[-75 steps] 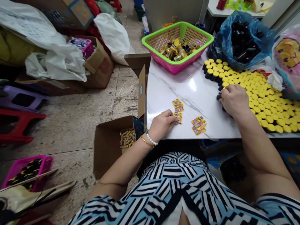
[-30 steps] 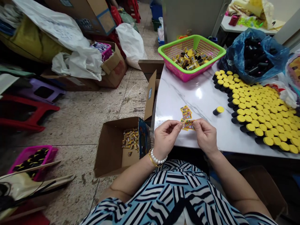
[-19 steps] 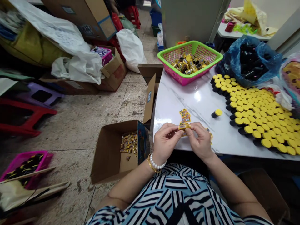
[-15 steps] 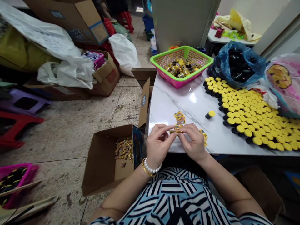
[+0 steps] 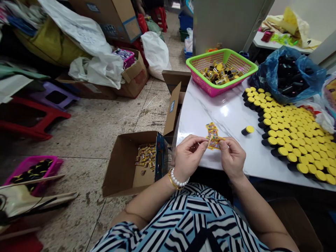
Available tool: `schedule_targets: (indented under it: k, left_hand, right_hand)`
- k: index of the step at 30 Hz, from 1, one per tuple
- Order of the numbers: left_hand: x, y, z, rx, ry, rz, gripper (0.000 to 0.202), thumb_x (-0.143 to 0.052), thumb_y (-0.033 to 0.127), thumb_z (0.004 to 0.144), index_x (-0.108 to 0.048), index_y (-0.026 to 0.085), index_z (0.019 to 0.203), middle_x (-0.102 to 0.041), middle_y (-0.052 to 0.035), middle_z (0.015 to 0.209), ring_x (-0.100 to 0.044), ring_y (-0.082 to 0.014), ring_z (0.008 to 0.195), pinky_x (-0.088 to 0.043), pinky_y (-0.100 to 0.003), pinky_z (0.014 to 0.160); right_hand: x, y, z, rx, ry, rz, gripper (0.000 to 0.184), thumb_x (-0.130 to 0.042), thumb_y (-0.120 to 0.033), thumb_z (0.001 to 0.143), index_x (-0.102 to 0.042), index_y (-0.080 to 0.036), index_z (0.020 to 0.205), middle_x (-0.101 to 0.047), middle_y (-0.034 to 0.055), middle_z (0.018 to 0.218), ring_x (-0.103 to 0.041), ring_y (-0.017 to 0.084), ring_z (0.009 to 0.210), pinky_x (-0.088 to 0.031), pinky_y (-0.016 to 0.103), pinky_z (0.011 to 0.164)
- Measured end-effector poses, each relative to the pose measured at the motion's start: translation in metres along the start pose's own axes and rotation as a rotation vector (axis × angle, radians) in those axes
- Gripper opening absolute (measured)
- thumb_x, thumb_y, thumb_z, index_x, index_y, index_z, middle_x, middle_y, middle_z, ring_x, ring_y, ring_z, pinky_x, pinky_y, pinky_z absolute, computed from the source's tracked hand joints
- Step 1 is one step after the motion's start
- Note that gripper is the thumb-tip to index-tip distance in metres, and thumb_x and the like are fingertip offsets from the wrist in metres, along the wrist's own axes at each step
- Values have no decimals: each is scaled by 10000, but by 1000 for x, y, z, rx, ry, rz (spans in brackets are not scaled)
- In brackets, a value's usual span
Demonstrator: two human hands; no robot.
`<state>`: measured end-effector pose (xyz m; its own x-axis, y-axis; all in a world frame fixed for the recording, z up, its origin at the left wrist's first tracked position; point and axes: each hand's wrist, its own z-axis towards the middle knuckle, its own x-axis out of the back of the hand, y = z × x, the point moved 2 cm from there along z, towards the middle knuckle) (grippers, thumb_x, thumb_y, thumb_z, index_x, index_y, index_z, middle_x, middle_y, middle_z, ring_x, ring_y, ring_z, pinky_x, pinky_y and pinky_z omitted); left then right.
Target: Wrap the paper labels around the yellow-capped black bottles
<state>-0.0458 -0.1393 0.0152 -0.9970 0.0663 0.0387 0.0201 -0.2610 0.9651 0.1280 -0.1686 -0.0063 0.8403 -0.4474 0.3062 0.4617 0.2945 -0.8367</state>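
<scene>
Between my two hands is a small printed yellow label (image 5: 216,142), held just above the table's front edge. My left hand (image 5: 190,154) is closed, thumb and index finger pinching its left end. At its right end, the thumb and bent fingers of my right hand (image 5: 233,155) grip it. Just beyond lie more printed labels (image 5: 210,126), flat on the white table (image 5: 194,108) and partly overlapped by the held one. A single black tube with a yellow cap (image 5: 247,130) leans or lies to the right of them, apart from my hands.
Many yellow-capped black tubes (image 5: 296,136) stand packed at the right. A green-and-pink basket (image 5: 222,70) of small labelled pieces sits at the back, beside a blue bag (image 5: 288,77) of black parts. On the left, below the table, an open cardboard box (image 5: 123,164) holds small yellow pieces.
My hands have moved apart, and the label now shows its printed face between them. The view has turned left, so the table appears further right.
</scene>
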Motion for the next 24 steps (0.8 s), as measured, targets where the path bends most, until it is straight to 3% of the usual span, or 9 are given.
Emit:
schedule_targets:
  k: [6, 11, 16, 21, 24]
  left_hand:
    - [2, -4, 3, 20, 2, -92, 167, -773, 335, 888, -827, 179, 861, -709, -61, 789, -626, -146, 740, -501, -269, 688]
    - [2, -13, 1, 63, 1, -114, 160, -848, 318, 807, -836, 197, 911, -725, -66, 880, -640, -141, 777, -520, -256, 695]
    - [5, -16, 4, 94, 31, -105, 138, -880, 300, 758, -822, 181, 797, -712, -49, 840, -637, -125, 746, -518, -239, 679]
    - [3, -18, 1, 266, 36, -133, 214, -881, 338, 758, -824, 168, 875, -690, -12, 674, -548, -90, 543, -451, -221, 522]
    - [0, -20, 4, 383, -54, -223, 269, -895, 353, 738, -825, 155, 906, -656, 1, 602, -501, -71, 474, -393, -202, 455]
  right_hand:
    - [-4, -4, -3, 121, -21, -71, 106, -639, -283, 984, -709, -248, 912, -717, 57, 898, -667, 225, 866, -549, 407, 809]
    - [-10, -9, -4, 280, -52, -143, 79, -654, -209, 959, -720, -251, 950, -729, 70, 924, -670, 232, 904, -557, 427, 839]
    - [-13, -6, -1, 305, -61, -177, 72, -658, -234, 953, -729, -240, 940, -735, 85, 937, -679, 240, 939, -569, 438, 847]
    - [-16, -5, 1, 339, -56, -235, 85, -653, -247, 962, -715, -246, 903, -731, 82, 930, -670, 240, 929, -570, 439, 843]
    - [-11, -6, 9, 359, -115, -241, 103, -634, -272, 983, -715, -245, 926, -731, 78, 924, -670, 240, 942, -569, 432, 861]
